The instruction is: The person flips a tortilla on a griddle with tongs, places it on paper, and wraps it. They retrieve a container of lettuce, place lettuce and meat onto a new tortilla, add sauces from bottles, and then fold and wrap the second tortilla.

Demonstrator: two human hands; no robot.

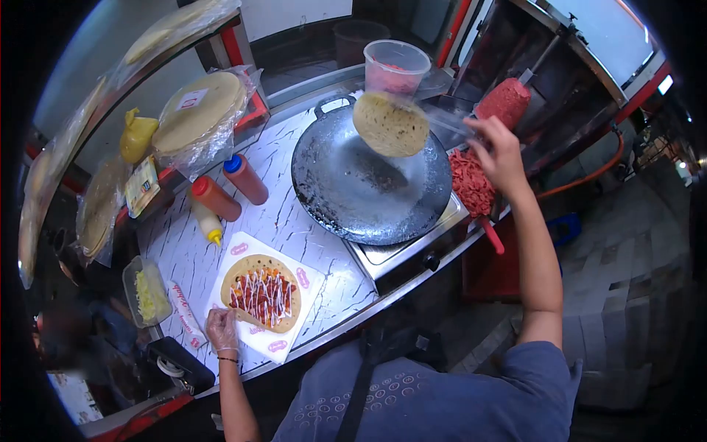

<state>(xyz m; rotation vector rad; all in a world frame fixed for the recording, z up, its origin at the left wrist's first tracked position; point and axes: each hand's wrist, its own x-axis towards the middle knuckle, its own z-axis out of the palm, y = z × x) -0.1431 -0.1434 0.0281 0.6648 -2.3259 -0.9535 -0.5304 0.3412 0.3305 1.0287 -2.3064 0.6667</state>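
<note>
My right hand is closed round blurred metal tongs. Their far end meets a round browned flatbread, held tilted above the wide black pan. Down on the counter, my left hand wears a clear plastic glove. Its fingers pinch the lower left edge of another flatbread, which looks slightly raised there. Reddish chopped filling with white sauce lines covers this bread. Beneath it lies a white printed paper sheet.
Sauce bottles stand left of the pan; a shredded-lettuce tub sits at far left. Wrapped flatbreads rest on the rack. Behind the pan is a plastic bucket. Meat on a spit and shaved meat are at right.
</note>
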